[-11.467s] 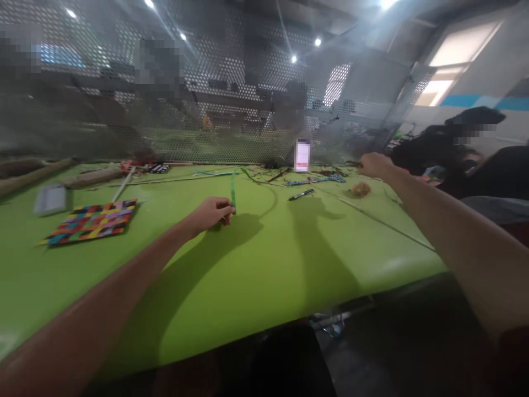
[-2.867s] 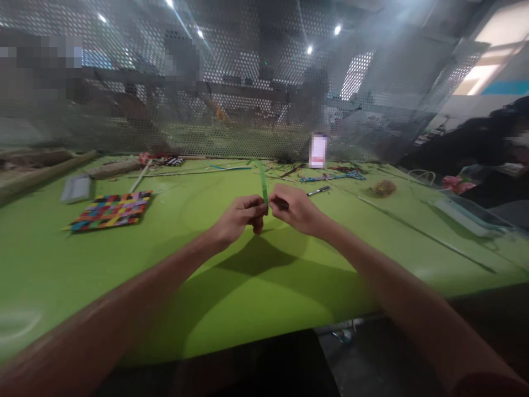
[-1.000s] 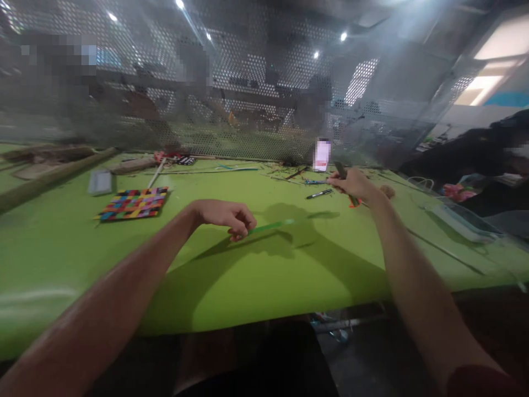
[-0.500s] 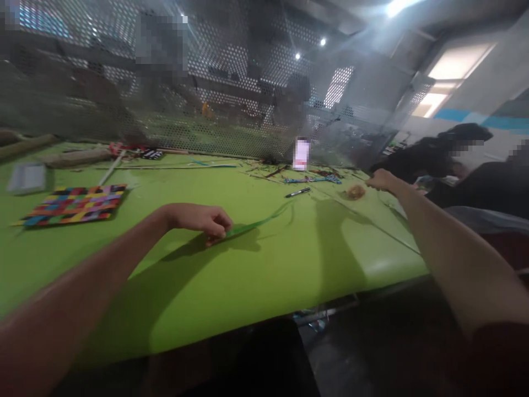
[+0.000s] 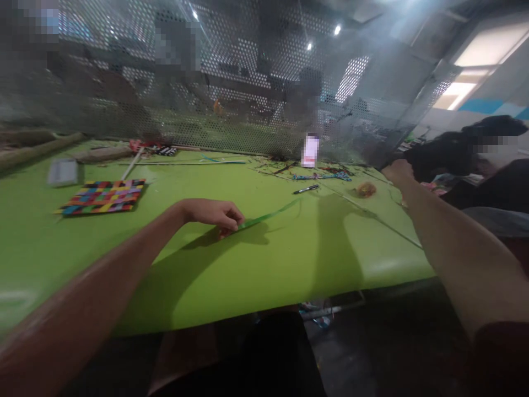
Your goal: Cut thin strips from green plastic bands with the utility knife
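My left hand [image 5: 219, 213] is closed, thumb and fingers pinching one end of a thin green strip [image 5: 268, 215] just above the green table. The strip stretches away to the right and its far end fades near a black-and-white pen [image 5: 306, 189]. At the table's far right edge, my right hand [image 5: 399, 172] is reached out at arm's length. Its fingers point away from me and are blurred, so what they hold, if anything, is hidden. Near it lies a small brownish bundle [image 5: 366, 190]. To the left, a woven multicoloured mat [image 5: 105, 197] lies flat.
A perforated metal screen [image 5: 231, 110] closes off the table's [image 5: 248, 275] back. A phone-like object [image 5: 309, 150] leans there, near scraps and a blue braided cord [image 5: 322, 177]. A clear box [image 5: 63, 172] lies far left. Another person [image 5: 450, 154] is at the right.
The view has swung a little left, so the table's things appear further right. The green strip looks straighter. My left hand keeps its hold; my right hand is still at the far right edge.
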A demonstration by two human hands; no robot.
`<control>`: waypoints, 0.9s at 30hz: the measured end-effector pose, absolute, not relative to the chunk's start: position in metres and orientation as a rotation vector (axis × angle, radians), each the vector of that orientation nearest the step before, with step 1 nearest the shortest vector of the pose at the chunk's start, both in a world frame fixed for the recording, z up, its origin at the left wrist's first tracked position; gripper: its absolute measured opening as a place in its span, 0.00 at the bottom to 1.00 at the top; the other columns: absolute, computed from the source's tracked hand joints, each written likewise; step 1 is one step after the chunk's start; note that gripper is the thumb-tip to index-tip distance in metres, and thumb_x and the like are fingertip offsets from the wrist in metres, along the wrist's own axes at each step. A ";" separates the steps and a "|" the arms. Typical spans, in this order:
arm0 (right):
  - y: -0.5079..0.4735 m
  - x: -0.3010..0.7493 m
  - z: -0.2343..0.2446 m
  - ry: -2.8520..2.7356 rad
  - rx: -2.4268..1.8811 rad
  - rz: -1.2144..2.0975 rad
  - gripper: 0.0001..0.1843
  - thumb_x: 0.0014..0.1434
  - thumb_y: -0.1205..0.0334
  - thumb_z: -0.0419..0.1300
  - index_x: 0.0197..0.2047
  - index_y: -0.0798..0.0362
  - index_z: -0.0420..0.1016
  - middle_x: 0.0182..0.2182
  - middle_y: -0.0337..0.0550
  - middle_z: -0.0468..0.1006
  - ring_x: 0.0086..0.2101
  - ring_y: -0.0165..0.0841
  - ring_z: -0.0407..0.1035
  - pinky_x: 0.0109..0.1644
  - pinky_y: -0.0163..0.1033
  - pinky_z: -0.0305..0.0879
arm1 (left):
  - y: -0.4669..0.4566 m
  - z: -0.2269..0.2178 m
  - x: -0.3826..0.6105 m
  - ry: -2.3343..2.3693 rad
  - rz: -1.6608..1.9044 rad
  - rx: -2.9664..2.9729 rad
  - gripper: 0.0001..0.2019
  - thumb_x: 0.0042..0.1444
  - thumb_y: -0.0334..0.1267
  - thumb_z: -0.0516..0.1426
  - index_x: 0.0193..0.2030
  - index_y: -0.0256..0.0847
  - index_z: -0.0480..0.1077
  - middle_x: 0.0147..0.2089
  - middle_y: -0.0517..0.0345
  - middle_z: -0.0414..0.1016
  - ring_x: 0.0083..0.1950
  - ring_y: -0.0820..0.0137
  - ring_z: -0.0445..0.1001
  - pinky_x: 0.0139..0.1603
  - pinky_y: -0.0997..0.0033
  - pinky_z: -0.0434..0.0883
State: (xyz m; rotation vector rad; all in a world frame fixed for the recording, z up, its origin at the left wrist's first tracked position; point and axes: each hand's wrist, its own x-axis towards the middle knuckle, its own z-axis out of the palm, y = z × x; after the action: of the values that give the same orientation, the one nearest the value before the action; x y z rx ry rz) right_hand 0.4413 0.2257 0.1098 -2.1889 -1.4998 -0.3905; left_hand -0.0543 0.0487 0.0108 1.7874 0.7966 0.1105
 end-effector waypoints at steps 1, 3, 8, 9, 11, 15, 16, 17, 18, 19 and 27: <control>0.224 0.439 0.114 -1.414 -2.250 -0.351 0.20 0.66 0.58 0.61 0.56 0.61 0.72 0.52 0.54 0.74 0.50 0.38 0.72 0.53 0.47 0.72 | 0.049 0.011 -0.055 0.798 0.114 1.784 0.11 0.57 0.38 0.59 0.24 0.41 0.68 0.22 0.60 0.72 0.25 0.69 0.71 0.30 0.72 0.66; 0.221 0.429 0.125 -1.279 -2.298 -0.290 0.22 0.65 0.65 0.61 0.59 0.67 0.71 0.54 0.64 0.72 0.54 0.43 0.70 0.53 0.47 0.67 | 0.048 0.011 -0.056 0.783 0.134 1.768 0.12 0.58 0.40 0.60 0.26 0.40 0.68 0.22 0.60 0.72 0.26 0.70 0.72 0.32 0.72 0.67; 0.200 0.377 0.153 -1.361 -1.965 -0.332 0.22 0.67 0.67 0.51 0.58 0.72 0.73 0.55 0.78 0.70 0.58 0.48 0.65 0.49 0.49 0.54 | 0.047 0.013 -0.053 0.697 0.474 1.755 0.14 0.63 0.46 0.59 0.33 0.38 0.71 0.29 0.58 0.75 0.33 0.71 0.74 0.39 0.72 0.70; 0.193 0.362 0.156 -1.411 -1.868 -0.336 0.22 0.68 0.65 0.50 0.57 0.71 0.74 0.54 0.76 0.71 0.56 0.45 0.67 0.48 0.47 0.55 | 0.046 0.013 -0.051 0.687 0.585 1.718 0.14 0.63 0.47 0.60 0.33 0.38 0.71 0.30 0.58 0.74 0.33 0.71 0.74 0.40 0.71 0.71; 0.177 0.328 0.152 -1.549 -1.688 -0.289 0.20 0.68 0.63 0.49 0.54 0.67 0.75 0.49 0.67 0.76 0.47 0.37 0.71 0.45 0.42 0.58 | 0.043 0.014 -0.045 0.663 0.766 1.618 0.14 0.62 0.47 0.61 0.33 0.38 0.69 0.30 0.59 0.73 0.34 0.71 0.75 0.41 0.69 0.71; 0.137 0.252 0.119 -1.862 -1.431 0.033 0.15 0.66 0.54 0.57 0.45 0.57 0.78 0.32 0.46 0.80 0.25 0.24 0.66 0.31 0.31 0.62 | 0.038 0.018 -0.036 0.619 0.849 1.578 0.13 0.62 0.45 0.62 0.34 0.37 0.69 0.31 0.58 0.74 0.35 0.70 0.76 0.43 0.66 0.73; 0.128 0.234 0.108 -1.974 -1.329 0.308 0.17 0.67 0.51 0.56 0.40 0.57 0.78 0.30 0.46 0.80 0.23 0.25 0.64 0.28 0.31 0.61 | 0.037 0.018 -0.035 0.617 0.818 1.605 0.13 0.62 0.45 0.61 0.34 0.37 0.70 0.31 0.57 0.75 0.35 0.70 0.76 0.43 0.66 0.73; 0.120 0.219 0.097 -2.054 -1.245 0.572 0.20 0.66 0.47 0.56 0.35 0.57 0.77 0.28 0.47 0.79 0.21 0.25 0.63 0.26 0.31 0.59 | 0.038 0.019 -0.036 0.617 0.767 1.643 0.12 0.62 0.45 0.61 0.34 0.37 0.70 0.31 0.56 0.76 0.35 0.70 0.77 0.43 0.67 0.73; 0.114 0.205 0.087 -2.106 -1.199 0.802 0.22 0.65 0.45 0.57 0.33 0.56 0.76 0.26 0.48 0.79 0.20 0.25 0.61 0.23 0.31 0.57 | 0.039 0.019 -0.038 0.622 0.701 1.694 0.12 0.62 0.44 0.61 0.33 0.37 0.71 0.32 0.55 0.77 0.35 0.70 0.77 0.43 0.67 0.73; 0.110 0.195 0.079 -2.119 -1.165 1.021 0.22 0.64 0.44 0.59 0.31 0.56 0.74 0.26 0.49 0.79 0.19 0.24 0.60 0.21 0.32 0.54 | 0.041 0.019 -0.040 0.633 0.630 1.751 0.12 0.61 0.44 0.61 0.32 0.37 0.71 0.32 0.54 0.78 0.35 0.69 0.77 0.42 0.68 0.73; 0.123 0.198 0.062 -1.730 -0.882 1.425 0.17 0.51 0.53 0.70 0.28 0.54 0.67 0.21 0.35 0.68 0.18 0.22 0.54 0.22 0.31 0.48 | 0.067 0.011 -0.074 1.034 0.283 2.022 0.06 0.50 0.34 0.57 0.24 0.39 0.68 0.25 0.59 0.75 0.29 0.70 0.75 0.33 0.73 0.70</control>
State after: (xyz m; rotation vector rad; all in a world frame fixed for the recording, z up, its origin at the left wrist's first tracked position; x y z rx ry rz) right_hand 0.1975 0.1229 0.0619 -0.8820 -1.7303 1.4255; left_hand -0.0736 0.0669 0.0115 2.0225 1.0338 0.2832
